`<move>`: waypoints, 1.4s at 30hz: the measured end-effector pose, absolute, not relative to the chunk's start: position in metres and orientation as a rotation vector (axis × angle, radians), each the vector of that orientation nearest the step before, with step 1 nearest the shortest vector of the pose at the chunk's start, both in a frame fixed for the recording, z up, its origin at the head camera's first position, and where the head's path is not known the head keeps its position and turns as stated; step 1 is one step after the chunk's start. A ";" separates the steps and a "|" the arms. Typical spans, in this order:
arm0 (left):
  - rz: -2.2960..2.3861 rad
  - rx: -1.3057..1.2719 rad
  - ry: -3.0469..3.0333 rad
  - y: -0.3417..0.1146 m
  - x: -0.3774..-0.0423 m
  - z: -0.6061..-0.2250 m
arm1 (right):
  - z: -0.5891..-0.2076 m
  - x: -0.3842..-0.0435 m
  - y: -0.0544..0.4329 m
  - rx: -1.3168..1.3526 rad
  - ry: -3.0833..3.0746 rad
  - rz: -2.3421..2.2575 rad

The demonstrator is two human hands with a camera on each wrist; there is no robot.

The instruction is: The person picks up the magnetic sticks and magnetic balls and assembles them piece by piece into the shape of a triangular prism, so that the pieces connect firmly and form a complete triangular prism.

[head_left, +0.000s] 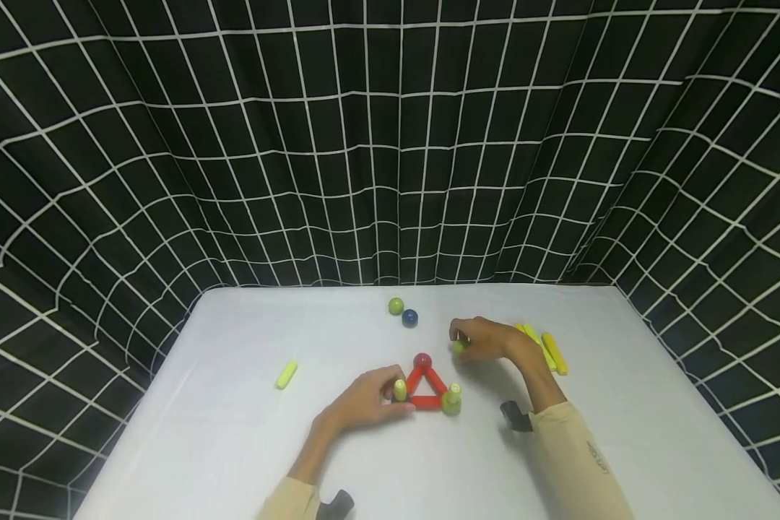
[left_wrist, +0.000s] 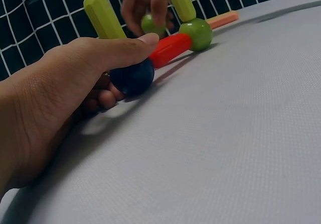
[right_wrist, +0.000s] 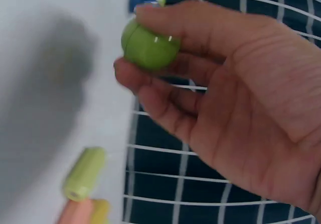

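Observation:
A triangle of red rods (head_left: 425, 402) lies flat, with a red ball (head_left: 422, 360) at its far corner and a green ball (head_left: 451, 406) at its right one. At the left corner, my left hand (head_left: 364, 399) grips a blue ball (left_wrist: 133, 79), its thumb along the top. Yellow-green rods (head_left: 399, 390) stand up from the blue and green corners. Right of the triangle and above the table, my right hand (head_left: 487, 339) pinches a separate green ball (right_wrist: 149, 47) between thumb and fingers.
Beyond the triangle lie a loose green ball (head_left: 396, 306) and a blue ball (head_left: 410, 318). One yellow-green rod (head_left: 287, 375) is at the left, several rods (head_left: 555, 352) at the right. A black grid curtain (head_left: 364, 180) surrounds the white table (head_left: 221, 433).

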State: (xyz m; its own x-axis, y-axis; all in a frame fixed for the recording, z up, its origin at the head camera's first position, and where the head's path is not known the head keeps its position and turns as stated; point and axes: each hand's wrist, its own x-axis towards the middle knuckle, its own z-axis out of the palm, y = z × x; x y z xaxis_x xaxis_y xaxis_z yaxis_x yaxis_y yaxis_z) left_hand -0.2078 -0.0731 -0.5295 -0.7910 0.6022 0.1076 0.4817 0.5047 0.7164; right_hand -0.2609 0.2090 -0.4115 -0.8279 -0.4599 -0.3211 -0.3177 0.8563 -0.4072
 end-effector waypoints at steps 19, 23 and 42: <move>1.181 0.959 2.572 -0.073 -0.209 -0.533 | -0.388 -0.198 0.215 -1.164 2.430 -0.795; 1.192 0.957 2.569 -0.073 -0.208 -0.531 | -0.390 -0.196 0.213 -1.152 2.418 -0.788; 1.201 0.968 2.564 -0.075 -0.210 -0.532 | -0.412 -0.210 0.213 -1.001 2.417 -0.734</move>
